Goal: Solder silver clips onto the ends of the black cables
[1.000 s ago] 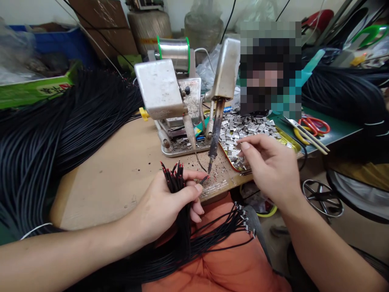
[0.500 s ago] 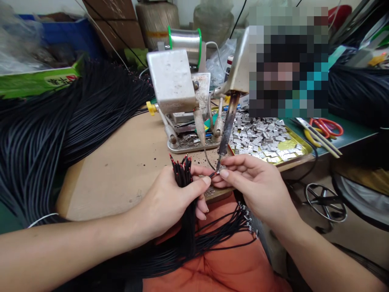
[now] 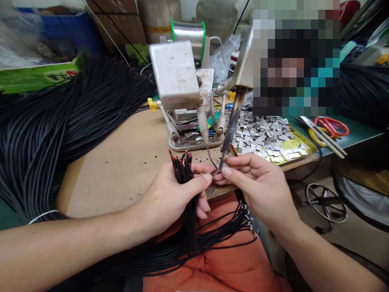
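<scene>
My left hand (image 3: 173, 194) grips a bundle of thin black wires (image 3: 182, 168) with red stripped tips and pushes one wire end out between thumb and forefinger. My right hand (image 3: 258, 182) pinches a small metal terminal (image 3: 223, 166) against that wire end. Both meet right under the tip of the fixed soldering iron (image 3: 231, 127), where a thin solder wire (image 3: 209, 156) curves down from the feeder. More wires with terminals on them (image 3: 240, 221) lie over my orange lap.
The solder feeder machine (image 3: 176, 75) with a solder spool (image 3: 188, 34) stands on the brown bench (image 3: 121, 162). A yellow tray (image 3: 304, 144) of small metal terminals lies right of it, scissors (image 3: 331, 125) further right. A big heap of black cables (image 3: 45, 129) fills the left. Another person sits beyond the bench.
My right hand came from the terminal tray to the iron tip with a terminal and now holds it at the wire end. The left hand keeps the bundle in place.
</scene>
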Motion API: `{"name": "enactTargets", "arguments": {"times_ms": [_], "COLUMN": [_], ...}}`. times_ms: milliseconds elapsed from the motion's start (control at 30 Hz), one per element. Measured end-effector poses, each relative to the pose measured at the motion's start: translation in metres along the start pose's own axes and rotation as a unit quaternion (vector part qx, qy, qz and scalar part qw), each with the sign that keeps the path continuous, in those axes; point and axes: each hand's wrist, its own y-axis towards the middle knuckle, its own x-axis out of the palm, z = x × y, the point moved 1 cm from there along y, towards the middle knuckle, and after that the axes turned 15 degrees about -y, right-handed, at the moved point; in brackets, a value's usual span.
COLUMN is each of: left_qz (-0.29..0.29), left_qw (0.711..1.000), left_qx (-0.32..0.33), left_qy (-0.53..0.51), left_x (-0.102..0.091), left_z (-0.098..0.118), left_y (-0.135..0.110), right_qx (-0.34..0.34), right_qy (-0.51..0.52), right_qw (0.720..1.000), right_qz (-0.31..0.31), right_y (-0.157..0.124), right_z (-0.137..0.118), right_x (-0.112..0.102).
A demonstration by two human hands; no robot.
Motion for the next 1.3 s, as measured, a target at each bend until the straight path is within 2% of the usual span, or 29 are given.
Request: {"name": "enactTargets", "arguments": {"times_ms": [467, 1300], "left_qz": [-0.027, -0.015], "left_qw": [0.999, 1.0], "left_qx": [0.018, -0.002], "left_qy": [-0.01, -0.014], "left_x": [-0.0042, 0.0002], "left_z": [-0.004, -0.0005], "left_y": [0.0012, 0.0007], "right_qx": [-0.009, -0.006], "right_qy": [0.012, -0.007], "right_qw": [1.0, 1.0], "right_qz": [0.003, 0.01], "right_y": [0.0008, -0.0026], "right_z": [-0.0001, 0.0004], "right_x": [0.0008, 0.0009]}}
